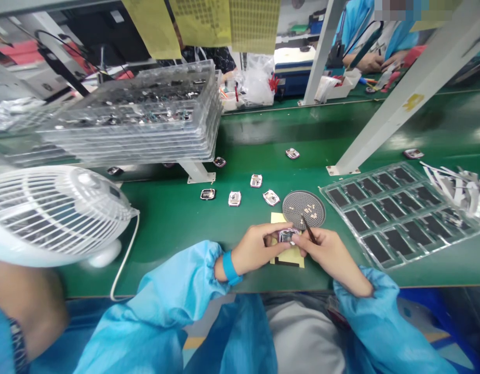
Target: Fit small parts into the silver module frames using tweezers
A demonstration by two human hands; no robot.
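Between the thumb and fingers of my left hand [255, 246] is a small square watch case [287, 236] with its inner parts facing up. My right hand [328, 252] is closed on dark tweezers [309, 231], and its thumb touches the case's right edge. The tweezers slant up and away from the case. Just beyond my hands lies a round grey perforated dish [292, 203] with several tiny pale pieces on it. Yellow paper [298, 258] lies under my hands. Similar open watch cases [271, 197] are scattered on the green bench ahead.
A clear tray of dark rectangular parts [384, 200] lies right, beside white strips [466, 189]. A white fan [64, 208] stands left, its cord on the bench. Stacked clear trays [146, 124] rest on a raised shelf. A slanted metal post [384, 109] rises ahead. Other people sit opposite and left.
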